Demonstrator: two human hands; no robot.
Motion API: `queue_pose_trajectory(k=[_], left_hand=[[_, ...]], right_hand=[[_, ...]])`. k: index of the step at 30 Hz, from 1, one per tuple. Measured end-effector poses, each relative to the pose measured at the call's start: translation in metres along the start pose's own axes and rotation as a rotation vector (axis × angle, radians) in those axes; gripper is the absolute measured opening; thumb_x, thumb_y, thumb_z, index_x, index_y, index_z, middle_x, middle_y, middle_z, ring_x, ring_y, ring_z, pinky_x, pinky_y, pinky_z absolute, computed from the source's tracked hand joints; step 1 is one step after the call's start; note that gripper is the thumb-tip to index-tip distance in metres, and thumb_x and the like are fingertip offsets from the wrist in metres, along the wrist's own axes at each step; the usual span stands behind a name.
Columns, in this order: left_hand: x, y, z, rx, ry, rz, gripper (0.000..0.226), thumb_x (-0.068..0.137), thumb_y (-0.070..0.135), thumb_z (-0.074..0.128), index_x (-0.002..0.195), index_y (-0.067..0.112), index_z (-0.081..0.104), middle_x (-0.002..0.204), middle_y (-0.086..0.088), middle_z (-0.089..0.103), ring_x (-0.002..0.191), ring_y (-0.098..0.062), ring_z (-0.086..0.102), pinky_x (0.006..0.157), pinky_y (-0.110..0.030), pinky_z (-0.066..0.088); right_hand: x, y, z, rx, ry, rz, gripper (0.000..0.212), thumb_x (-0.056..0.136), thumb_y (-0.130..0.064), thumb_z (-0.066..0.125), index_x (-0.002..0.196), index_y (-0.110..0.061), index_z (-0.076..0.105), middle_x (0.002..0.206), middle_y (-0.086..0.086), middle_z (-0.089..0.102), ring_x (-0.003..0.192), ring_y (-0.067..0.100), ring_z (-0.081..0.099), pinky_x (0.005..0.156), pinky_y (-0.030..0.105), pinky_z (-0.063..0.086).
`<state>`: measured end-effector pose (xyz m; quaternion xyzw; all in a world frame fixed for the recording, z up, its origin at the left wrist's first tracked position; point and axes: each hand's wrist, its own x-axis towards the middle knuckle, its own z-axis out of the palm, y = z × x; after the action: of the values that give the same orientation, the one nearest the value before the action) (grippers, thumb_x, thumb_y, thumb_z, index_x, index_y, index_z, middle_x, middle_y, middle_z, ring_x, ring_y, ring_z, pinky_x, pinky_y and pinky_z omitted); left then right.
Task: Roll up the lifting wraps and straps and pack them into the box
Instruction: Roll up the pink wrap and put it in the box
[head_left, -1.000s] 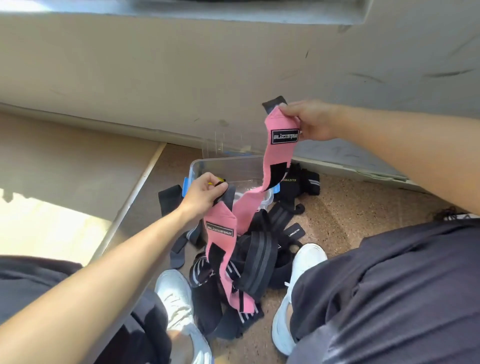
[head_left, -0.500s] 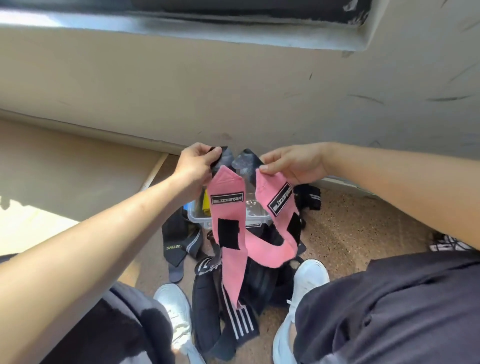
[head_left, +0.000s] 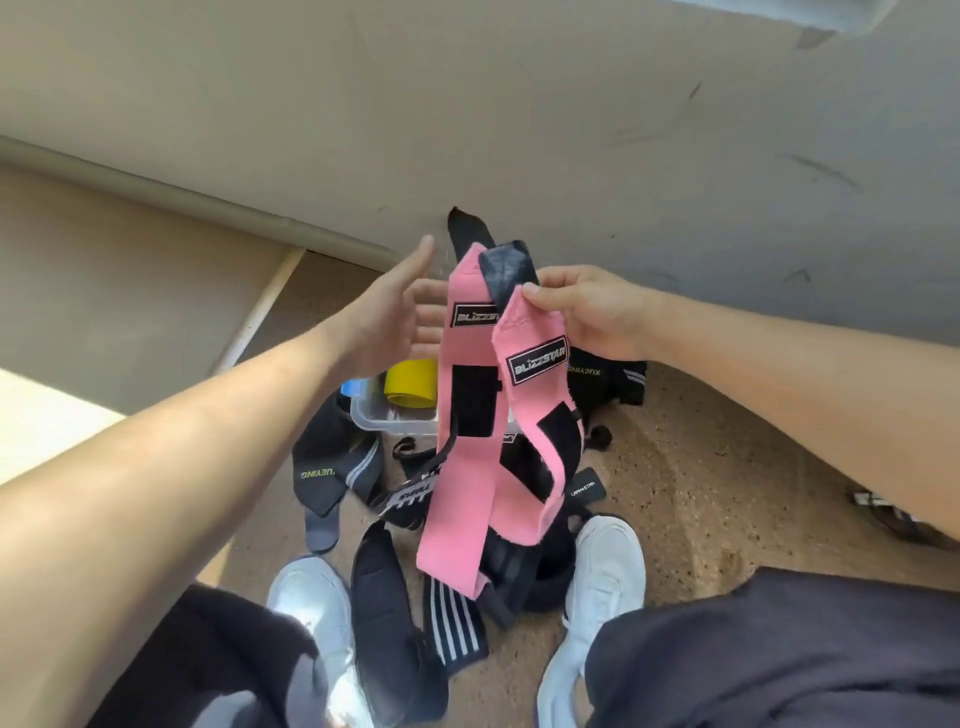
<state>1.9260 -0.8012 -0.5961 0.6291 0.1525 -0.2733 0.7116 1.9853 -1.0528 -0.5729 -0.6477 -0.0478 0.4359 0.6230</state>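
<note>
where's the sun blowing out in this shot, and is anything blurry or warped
Head view: sunlight blows out the floor patch at far left; the pink wrap and its labels read sharp; the white shoe at bottom left smears toward the frame edge; the wide lens bows the wall ledge.

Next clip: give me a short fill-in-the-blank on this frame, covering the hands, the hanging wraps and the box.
1. The right hand pinches the top of the hanging BLIZZSTAR wraps, which are ____ in colour.
2. The left hand, beside them, is ____, fingers straight.
3. The roll in the clear plastic box is ____.
4. Black wraps lie between two ____ shoes.

Missing words: pink; open; yellow; white.
</note>
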Motion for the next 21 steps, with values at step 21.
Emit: queue_pose_trajectory(k=[21], left_hand=[[-0.037, -0.023, 0.055, 0.115, 0.132, 0.007, 0.019, 0.105, 0.007, 0.054, 0.12, 0.007, 0.066, 0.105, 0.0, 0.072, 0.086, 0.002, 0.069, 0.078, -0.015, 0.052]], right_hand=[[-0.041, -0.011, -0.027, -0.082, 0.532, 0.176, 0.02, 0.1, -0.013, 0.062, 0.082, -0.018, 0.068, 0.079, 0.001, 0.069, 0.066, 0.011, 0.063, 0.061, 0.025, 0.049]])
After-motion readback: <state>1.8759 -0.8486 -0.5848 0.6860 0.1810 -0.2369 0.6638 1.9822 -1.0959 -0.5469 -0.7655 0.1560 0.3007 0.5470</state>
